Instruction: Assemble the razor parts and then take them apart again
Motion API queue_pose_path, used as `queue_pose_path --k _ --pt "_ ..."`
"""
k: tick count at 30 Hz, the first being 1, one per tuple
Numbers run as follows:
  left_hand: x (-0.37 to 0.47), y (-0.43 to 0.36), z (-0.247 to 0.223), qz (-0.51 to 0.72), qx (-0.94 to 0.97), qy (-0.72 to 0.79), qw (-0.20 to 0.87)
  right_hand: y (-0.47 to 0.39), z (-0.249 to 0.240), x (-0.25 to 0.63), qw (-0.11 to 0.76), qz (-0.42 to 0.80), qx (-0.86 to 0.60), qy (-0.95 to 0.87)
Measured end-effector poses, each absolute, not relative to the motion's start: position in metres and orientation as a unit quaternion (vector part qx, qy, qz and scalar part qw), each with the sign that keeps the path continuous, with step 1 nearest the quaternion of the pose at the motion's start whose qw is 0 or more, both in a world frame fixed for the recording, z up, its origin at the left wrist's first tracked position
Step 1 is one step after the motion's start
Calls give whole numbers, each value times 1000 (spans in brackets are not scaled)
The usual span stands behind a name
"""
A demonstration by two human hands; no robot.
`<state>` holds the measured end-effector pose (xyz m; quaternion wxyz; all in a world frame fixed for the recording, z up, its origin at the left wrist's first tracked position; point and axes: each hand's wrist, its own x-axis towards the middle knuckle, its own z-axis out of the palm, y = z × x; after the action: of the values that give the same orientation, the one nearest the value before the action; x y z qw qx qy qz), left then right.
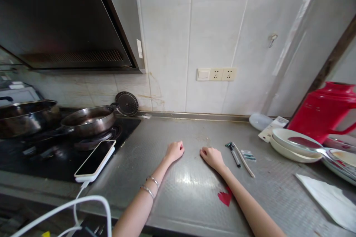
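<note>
My left hand [175, 151] rests as a loose fist on the metal counter [191, 203], with two silver bangles [150, 186] on the wrist. My right hand [211, 157] lies curled into a fist a short way to its right; nothing shows in either one. Just right of that hand are a razor [233, 154] with a dark green head and a thin whitish stick [244, 160]. Beside them lies a small clear packet [248, 155] with dark green strips, perhaps blades. A torn red scrap [224, 197] sits by my right forearm, which partly covers it.
At left, a steel pan [89, 121] and a larger pot [27, 118] stand on the black stove, under a range hood [69, 18]. A cabled phone [95, 159] lies at the stove's edge. Stacked dishes [294, 148], a red thermos [322, 111] and white paper [328, 200] occupy the right.
</note>
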<state>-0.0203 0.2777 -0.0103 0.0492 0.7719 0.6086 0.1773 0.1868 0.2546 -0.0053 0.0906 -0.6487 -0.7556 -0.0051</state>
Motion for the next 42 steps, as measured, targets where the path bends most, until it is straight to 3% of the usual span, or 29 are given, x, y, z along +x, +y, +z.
queue_pose_path --k 14,24,27,32,42 --pt "-22 284 -14 188 770 607 64 258 -9 191 119 15 -653 -748" --pt "-21 283 -12 189 771 604 66 276 7 238 346 185 -624 -676" --pt "-21 284 -12 193 771 603 63 274 22 279 294 199 -675 -646" --pt "-21 285 -12 189 771 604 63 264 30 329 194 115 -762 -607" --pt "-20 285 -11 189 771 605 63 249 23 313 75 96 -789 -602"
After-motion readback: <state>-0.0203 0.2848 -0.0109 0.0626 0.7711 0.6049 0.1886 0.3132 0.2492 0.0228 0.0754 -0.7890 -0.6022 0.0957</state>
